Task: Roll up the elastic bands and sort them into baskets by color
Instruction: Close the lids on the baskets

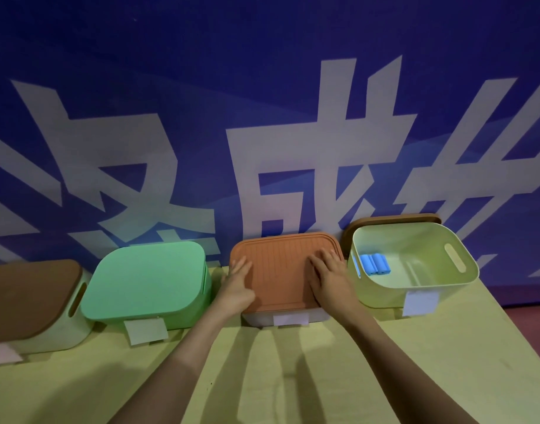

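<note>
Several baskets stand in a row along the back of the table. The third one carries an orange ribbed lid (281, 270). My left hand (238, 286) rests flat on the lid's left edge, and my right hand (329, 276) lies flat on its right part, fingers straight. The rightmost basket (439, 289) is pale green and open, with three rolled blue bands (375, 264) lying against its left inner wall. Its brown lid (394, 219) leans behind it against the wall.
A basket with a green lid (146, 280) stands left of the orange one, and one with a brown lid (27, 298) at the far left. White paper labels (145, 331) hang on the basket fronts. Yellow cloth (262, 377) covers the table; a blue banner wall stands behind.
</note>
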### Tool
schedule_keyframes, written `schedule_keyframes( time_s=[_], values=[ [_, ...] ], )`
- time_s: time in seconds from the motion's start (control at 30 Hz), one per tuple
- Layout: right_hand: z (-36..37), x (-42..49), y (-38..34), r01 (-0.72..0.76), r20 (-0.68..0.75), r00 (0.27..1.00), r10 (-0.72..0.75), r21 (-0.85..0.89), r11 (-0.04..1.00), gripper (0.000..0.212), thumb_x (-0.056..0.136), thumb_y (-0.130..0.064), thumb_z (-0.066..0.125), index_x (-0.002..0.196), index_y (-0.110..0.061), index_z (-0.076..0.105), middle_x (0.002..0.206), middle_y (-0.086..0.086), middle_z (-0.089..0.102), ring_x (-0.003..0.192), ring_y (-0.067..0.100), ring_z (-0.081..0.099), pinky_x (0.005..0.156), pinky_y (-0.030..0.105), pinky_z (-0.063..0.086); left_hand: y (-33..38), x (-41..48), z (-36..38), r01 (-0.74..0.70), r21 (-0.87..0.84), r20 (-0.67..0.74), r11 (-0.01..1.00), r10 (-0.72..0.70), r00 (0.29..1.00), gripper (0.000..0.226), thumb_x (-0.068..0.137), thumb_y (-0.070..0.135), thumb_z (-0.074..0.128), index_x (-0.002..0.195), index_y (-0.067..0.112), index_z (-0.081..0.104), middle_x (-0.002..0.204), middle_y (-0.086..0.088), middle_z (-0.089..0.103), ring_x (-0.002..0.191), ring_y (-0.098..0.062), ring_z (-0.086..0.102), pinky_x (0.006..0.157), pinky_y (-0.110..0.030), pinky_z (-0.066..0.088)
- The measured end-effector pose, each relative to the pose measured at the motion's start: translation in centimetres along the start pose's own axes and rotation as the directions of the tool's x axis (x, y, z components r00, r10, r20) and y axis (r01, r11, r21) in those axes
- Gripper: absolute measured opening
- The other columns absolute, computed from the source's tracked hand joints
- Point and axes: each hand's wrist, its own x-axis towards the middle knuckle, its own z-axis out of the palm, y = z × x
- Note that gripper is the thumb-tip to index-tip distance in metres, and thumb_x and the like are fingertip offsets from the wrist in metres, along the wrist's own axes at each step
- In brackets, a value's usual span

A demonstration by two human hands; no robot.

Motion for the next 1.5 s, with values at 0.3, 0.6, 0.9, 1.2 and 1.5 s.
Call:
schedule_keyframes(
  time_s=[0.3,0.6,0.9,1.2,1.5],
  values=[
    [0.6,1.2,-0.6,-0.003,0.104,0.994,0.027,-0.224,0.975,0.115,0.059,-0.080,-0.032,0.153,-0.026,0.004,0.161,0.006,0.002,0.148,0.027,-0.003,0.115,0.037,-0.008,-0.4,1.8,1.4,-0.085,0.353,0.025,0.932,0.082,0.996,0.104,0.077,0.064,0.059,0.152,0.023,0.001,0.159,0.007,-0.012,0.145,-0.014,-0.016,0.115,-0.041,-0.013],
    [1.5,0.8,-0.6,0.000,0.043,0.999,0.010,-0.228,0.974,0.101,0.070,-0.073,-0.029,0.152,-0.021,-0.001,0.160,0.010,-0.002,0.147,0.030,-0.007,0.114,0.040,-0.012,-1.1,1.3,2.5,-0.077,0.480,-0.070,0.874,0.125,0.990,0.105,0.076,0.075,0.047,0.151,0.025,-0.006,0.158,0.008,-0.014,0.144,-0.012,-0.018,0.115,-0.038,-0.014],
    [1.5,0.9,0.0,-0.008,-0.063,0.998,0.000,-0.137,0.991,0.070,0.091,-0.053,0.014,0.142,-0.014,0.043,0.150,0.012,0.037,0.143,0.028,0.025,0.117,0.038,0.006,-1.6,0.9,3.0,-0.117,0.088,-0.321,0.989,0.139,0.937,0.083,0.074,0.050,0.072,0.143,0.023,0.035,0.158,0.004,0.012,0.145,-0.018,0.007,0.117,-0.038,0.012],
    [1.7,-1.5,1.8,-0.115,-0.206,0.952,0.226,0.444,0.889,0.047,0.089,-0.028,0.064,0.132,-0.011,0.051,0.148,0.012,0.035,0.135,0.026,0.035,0.106,0.028,0.029,-2.9,0.2,3.3,-0.069,-0.567,-0.331,0.821,-0.151,0.932,0.061,0.075,0.025,0.078,0.129,0.029,0.050,0.132,0.006,0.046,0.121,-0.017,0.047,0.091,-0.030,0.047],
    [2.1,-2.6,2.1,-0.213,-0.023,0.911,0.412,0.829,0.517,0.070,0.072,-0.020,0.082,0.135,-0.026,0.051,0.135,-0.016,0.048,0.124,0.004,0.047,0.105,0.029,0.040,-3.8,0.3,3.6,-0.089,-0.698,-0.272,0.711,-0.148,0.951,0.072,0.075,0.021,0.078,0.137,0.034,0.045,0.125,0.016,0.052,0.119,-0.013,0.053,0.099,-0.039,0.048]
  ],
)
